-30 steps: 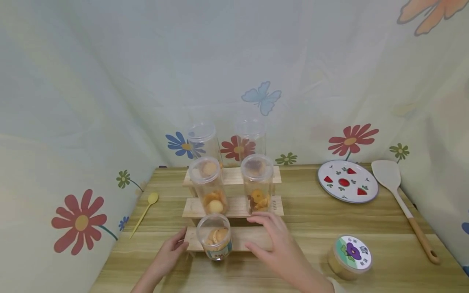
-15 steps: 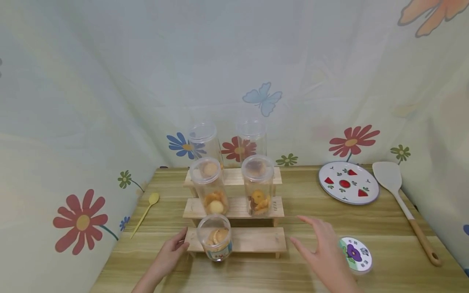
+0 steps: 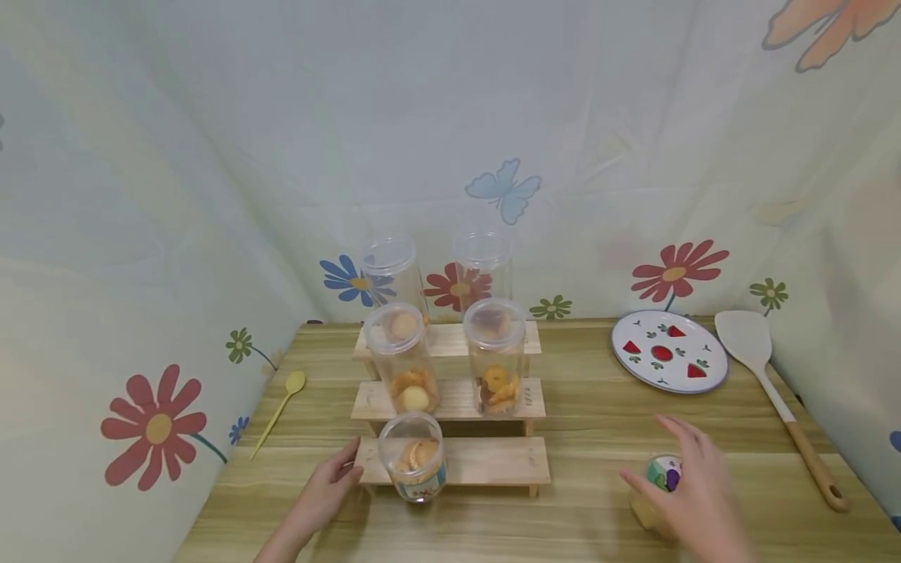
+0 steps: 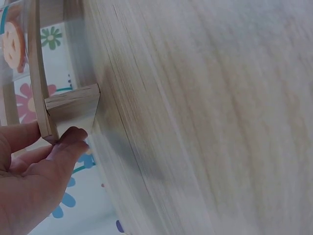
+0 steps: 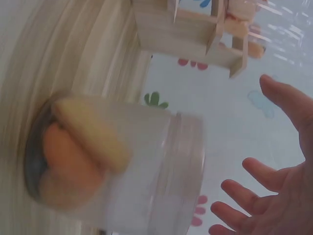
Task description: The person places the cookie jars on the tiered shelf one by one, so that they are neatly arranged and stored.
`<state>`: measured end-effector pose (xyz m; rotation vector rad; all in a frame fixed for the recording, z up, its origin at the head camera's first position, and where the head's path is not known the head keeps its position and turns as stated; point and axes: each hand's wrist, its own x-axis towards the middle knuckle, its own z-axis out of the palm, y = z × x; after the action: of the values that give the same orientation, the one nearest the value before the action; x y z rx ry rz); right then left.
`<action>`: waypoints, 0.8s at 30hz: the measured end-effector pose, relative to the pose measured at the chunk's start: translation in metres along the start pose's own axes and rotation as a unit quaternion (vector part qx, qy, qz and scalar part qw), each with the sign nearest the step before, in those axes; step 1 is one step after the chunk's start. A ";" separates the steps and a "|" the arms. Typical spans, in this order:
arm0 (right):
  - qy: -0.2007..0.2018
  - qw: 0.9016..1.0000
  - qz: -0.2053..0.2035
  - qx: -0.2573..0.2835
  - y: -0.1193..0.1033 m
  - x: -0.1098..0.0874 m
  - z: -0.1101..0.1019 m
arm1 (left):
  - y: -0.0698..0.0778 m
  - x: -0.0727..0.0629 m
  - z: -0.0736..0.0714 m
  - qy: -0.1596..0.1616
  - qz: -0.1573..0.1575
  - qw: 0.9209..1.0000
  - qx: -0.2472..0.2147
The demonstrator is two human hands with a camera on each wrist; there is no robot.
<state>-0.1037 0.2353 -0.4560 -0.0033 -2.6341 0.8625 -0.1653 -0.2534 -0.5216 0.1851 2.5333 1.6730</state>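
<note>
My left hand [image 3: 331, 485] grips the left end of the lowest step of a three-tier wooden stand [image 3: 493, 461]. In the left wrist view its fingers [image 4: 54, 154] bend round the plank's end beside the stand's leg. My right hand [image 3: 693, 493] is spread over a clear plastic jar [image 3: 644, 512] with a green and white lid bearing a purple flower, hiding part of it. Seen from the right wrist, cookies [image 5: 73, 166] lie in that jar and the fingers are apart from its lid. A smaller cookie jar [image 3: 415, 457] sits on the lowest step.
Two tall lidded jars stand on the middle step, the right one [image 3: 496, 360] among them, with two more [image 3: 486, 266] on the top step. A yellow spoon [image 3: 285, 399] lies at left. A strawberry-patterned plate [image 3: 669, 352] and a spatula [image 3: 781, 399] lie at right.
My right hand has moved right, from the stand's lowest step to over the flower-lidded jar. The left hand has kept its place on the stand.
</note>
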 end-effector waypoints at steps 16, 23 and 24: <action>-0.201 0.969 0.145 -0.012 0.040 -0.005 -0.009 | 0.002 0.000 0.003 0.009 -0.007 1.000 -0.007; -0.263 0.949 0.171 -0.017 0.051 -0.006 -0.005 | 0.004 -0.002 0.003 0.018 -0.018 1.000 -0.005; -0.267 0.949 0.168 -0.018 0.052 -0.006 -0.005 | 0.004 -0.002 0.003 0.018 -0.017 1.000 -0.005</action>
<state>-0.1022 0.2798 -0.4847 -0.2732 -3.2192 1.0415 -0.1629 -0.2493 -0.5189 0.1110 2.5387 1.6900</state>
